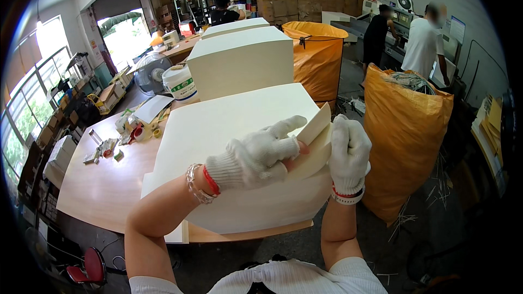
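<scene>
A broad stack of cream-white paper sheets (229,117) lies on the table in front of me, its near right corner bent upward and curled. My left hand (253,155), in a white knit glove with bare fingertips, rests over the stack. Its index finger stretches toward the lifted flap (316,125), while the lower fingertips press on the curled sheets. On the right, my right hand (350,155), also gloved, is closed around the right edge of the bent sheets. Its fingertips are partly hidden.
Taller paper stacks (242,60) stand beyond, beside a white tub (180,83) and a fan (152,73). Tape rolls and small items (139,132) lie on the table (81,185). Orange sacks (403,136) stand at right. Several people (427,43) work farther back.
</scene>
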A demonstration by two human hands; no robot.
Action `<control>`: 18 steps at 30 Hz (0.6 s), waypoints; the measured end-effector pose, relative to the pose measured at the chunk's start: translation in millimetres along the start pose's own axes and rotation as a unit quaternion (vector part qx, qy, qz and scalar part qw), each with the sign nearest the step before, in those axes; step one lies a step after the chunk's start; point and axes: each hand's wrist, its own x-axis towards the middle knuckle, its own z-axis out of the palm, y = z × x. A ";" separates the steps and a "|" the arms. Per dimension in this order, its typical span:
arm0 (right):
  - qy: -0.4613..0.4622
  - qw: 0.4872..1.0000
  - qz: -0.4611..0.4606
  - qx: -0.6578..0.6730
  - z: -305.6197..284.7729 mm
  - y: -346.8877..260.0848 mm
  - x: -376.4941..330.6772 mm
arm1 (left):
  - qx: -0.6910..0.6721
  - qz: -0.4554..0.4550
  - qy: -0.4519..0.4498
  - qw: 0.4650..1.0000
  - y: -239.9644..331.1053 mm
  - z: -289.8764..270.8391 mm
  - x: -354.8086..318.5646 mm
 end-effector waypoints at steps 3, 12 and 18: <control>0.004 1.000 0.012 0.010 0.1 2.1 -1.2 | -0.020 -0.035 0.004 0.999 -1.9 2.4 -1.7; -0.001 0.999 0.017 0.031 -0.8 1.7 -3.4 | 0.041 -0.022 0.016 0.999 -0.9 2.4 -1.1; 0.013 1.000 0.020 0.011 1.5 0.2 -2.1 | -0.050 -0.026 -0.018 0.998 -6.9 2.6 -1.4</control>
